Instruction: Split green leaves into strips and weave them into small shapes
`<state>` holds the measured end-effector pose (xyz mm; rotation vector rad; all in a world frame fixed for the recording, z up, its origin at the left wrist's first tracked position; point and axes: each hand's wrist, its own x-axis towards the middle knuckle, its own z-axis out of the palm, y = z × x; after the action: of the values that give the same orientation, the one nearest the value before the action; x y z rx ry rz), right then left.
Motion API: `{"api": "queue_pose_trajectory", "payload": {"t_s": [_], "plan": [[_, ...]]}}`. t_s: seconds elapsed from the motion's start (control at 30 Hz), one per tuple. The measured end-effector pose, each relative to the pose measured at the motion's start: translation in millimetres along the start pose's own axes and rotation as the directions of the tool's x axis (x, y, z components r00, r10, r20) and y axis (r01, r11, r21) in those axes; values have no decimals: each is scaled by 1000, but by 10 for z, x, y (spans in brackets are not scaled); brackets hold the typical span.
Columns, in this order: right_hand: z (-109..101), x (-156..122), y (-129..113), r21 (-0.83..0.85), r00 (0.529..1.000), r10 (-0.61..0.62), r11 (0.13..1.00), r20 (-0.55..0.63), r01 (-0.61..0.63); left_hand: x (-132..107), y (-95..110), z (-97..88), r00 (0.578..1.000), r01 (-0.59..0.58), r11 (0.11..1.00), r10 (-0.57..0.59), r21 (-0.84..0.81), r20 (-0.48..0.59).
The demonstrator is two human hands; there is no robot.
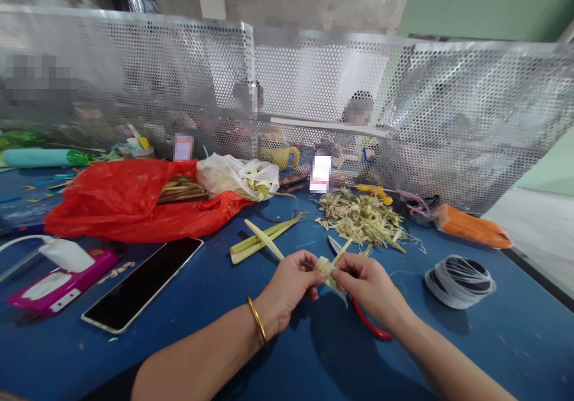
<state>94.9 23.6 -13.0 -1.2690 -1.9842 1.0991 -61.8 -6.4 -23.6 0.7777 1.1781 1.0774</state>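
Observation:
Both hands meet over the blue table [493, 341] and pinch a small folded piece of pale palm leaf [326, 269]. My left hand [289, 290], with a gold bangle on the wrist, grips its left side. My right hand [365, 287] grips its right side. A pale leaf strip [265, 239] sticks out to the upper left of the hands. Under my right hand lie red-handled scissors [370, 323], blade tip [334, 244] showing beyond the fingers.
Leaf strips [262, 238] lie just beyond the hands, a pile of leaf trimmings [361, 217] further back. Left: a red plastic bag [130, 201], a white bag [237, 177], a phone [143, 284], a pink wipes pack [63, 278]. Right: a coil of white string [460, 280], an orange packet [470, 226]. A perforated metal screen [314, 84] closes the back.

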Motion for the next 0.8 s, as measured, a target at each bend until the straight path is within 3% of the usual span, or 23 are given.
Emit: {"api": "queue_pose_trajectory", "payload": {"t_s": [0.13, 0.37, 0.53, 0.8], "plan": [[14, 2, -14, 32, 1000, -7, 999, -7, 7, 2, 7, 5, 997, -81, 996, 81, 34, -3], [2, 1, -17, 31, 1000, -18, 999, -23, 19, -12, 38, 21, 994, -102, 990, 104, 93, -18], [25, -20, -81, 147, 999, 28, 989, -38, -22, -11, 18, 9, 992, -125, 976, 118, 179, 48], [-29, -37, -84, -155, 989, -119, 982, -92, 104, -57, -27, 10, 962, -208, 911, 125, 356, 244]]}}
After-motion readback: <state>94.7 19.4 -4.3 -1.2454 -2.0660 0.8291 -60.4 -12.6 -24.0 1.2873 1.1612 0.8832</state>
